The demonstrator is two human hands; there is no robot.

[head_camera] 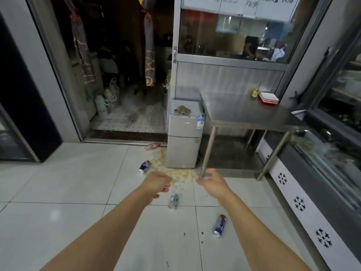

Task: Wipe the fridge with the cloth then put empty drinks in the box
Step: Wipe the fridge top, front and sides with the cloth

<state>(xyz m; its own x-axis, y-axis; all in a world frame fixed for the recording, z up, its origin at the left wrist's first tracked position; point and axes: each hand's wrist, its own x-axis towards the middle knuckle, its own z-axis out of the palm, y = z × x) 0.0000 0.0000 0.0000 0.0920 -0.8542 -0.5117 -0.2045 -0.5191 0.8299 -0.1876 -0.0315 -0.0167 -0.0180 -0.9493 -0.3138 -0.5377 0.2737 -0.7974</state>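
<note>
Hands reach forward near the middle of the frame, both empty: the left hand (pixel 156 181) has its fingers loosely curled and grips nothing, while the right hand (pixel 210 178) is half open with relaxed fingers, also holding nothing. Just below and between them a pale drink bottle (pixel 173 201) lies on its side on the floor (pixel 58 192), and a blue can (pixel 220 225) lies further toward the lower right. Another blue can (pixel 144 166) rests left of centre, beside a yellowish spill (pixel 175 175) spread at the foot of the fridge (pixel 184 141). A pinkish bottle (pixel 153 146) lies by the door sill, left of the fridge. The cloth (pixel 182 110) sits crumpled on top of the fridge, well apart from both hands, next to the steel tabletop (pixel 244 112). Judging by this, the task looks barely begun: the cloth is not yet in hand, so wiping seems undone, and all four drinks are on the floor. No box is visible anywhere in the view, so where the empties should go cannot be told.
</note>
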